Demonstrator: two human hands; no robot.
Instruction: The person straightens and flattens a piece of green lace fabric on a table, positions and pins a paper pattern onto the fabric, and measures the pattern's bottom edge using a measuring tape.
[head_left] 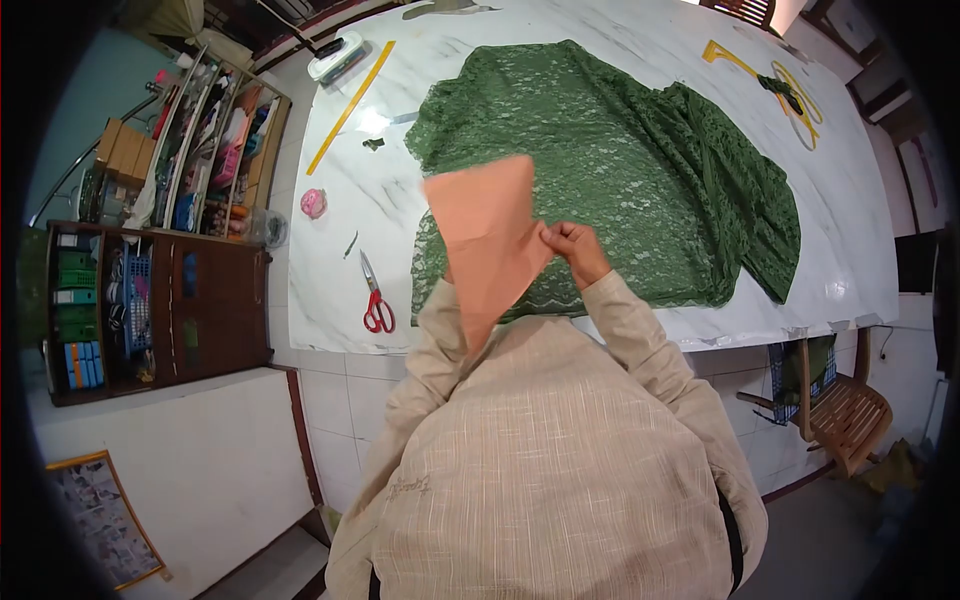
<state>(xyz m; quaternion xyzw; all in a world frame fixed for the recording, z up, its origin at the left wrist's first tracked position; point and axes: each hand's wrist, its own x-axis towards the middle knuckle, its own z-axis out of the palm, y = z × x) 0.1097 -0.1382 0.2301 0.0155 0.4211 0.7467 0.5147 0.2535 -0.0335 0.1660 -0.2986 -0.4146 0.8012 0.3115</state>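
Observation:
A creased orange sheet (488, 225), which could be paper or stiff cloth, is held up in front of my body above the table. My right hand (578, 250) pinches its right edge between thumb and fingers. Behind the sheet's left side, my left hand is almost wholly hidden; only the sleeve and a sliver near the wrist show, so its grip cannot be made out. Beneath both hands spreads a large piece of green lace fabric (570, 125), bunched in folds toward the right. Red-handled scissors (377, 308) lie left of my left sleeve, blades pointing away.
The marbled white table (340, 235) also bears a yellow ruler (350, 107), a pink ball-like item (314, 204), green scraps (373, 144), a white container (336, 58), a yellow curved ruler (730, 62) and a coiled yellow tape (800, 95). A wooden chair (842, 410) stands at right.

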